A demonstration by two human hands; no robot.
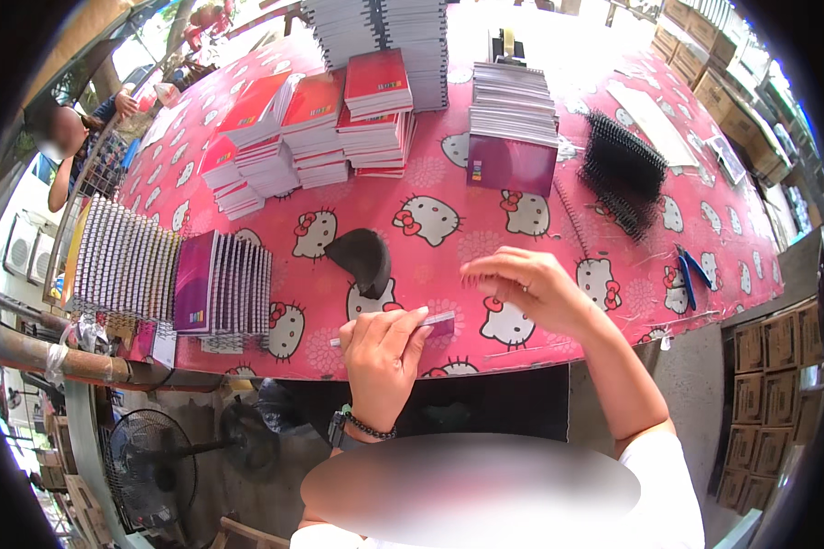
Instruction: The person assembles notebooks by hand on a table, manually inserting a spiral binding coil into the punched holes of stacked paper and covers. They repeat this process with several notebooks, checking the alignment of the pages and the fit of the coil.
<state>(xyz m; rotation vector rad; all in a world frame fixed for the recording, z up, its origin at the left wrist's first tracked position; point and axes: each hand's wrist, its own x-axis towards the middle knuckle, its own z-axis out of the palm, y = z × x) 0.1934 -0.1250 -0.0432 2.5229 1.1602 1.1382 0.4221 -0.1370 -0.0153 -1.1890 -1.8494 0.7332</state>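
My left hand is closed around a thin notebook with a purple cover, held nearly edge-on at the table's near side. To its right, my right hand hovers over the tablecloth with its fingers bent together at the tips. Whatever may be pinched in them is too small to make out. Just beyond my left hand lies a black half-round object. A thin spiral coil stretches across the cloth past my right hand.
Red-covered notebook stacks stand at the back, spiral-bound notebooks at left, and a purple-covered stack behind. Black binding coils and blue-handled pliers lie right. Another person sits far left; a fan stands below.
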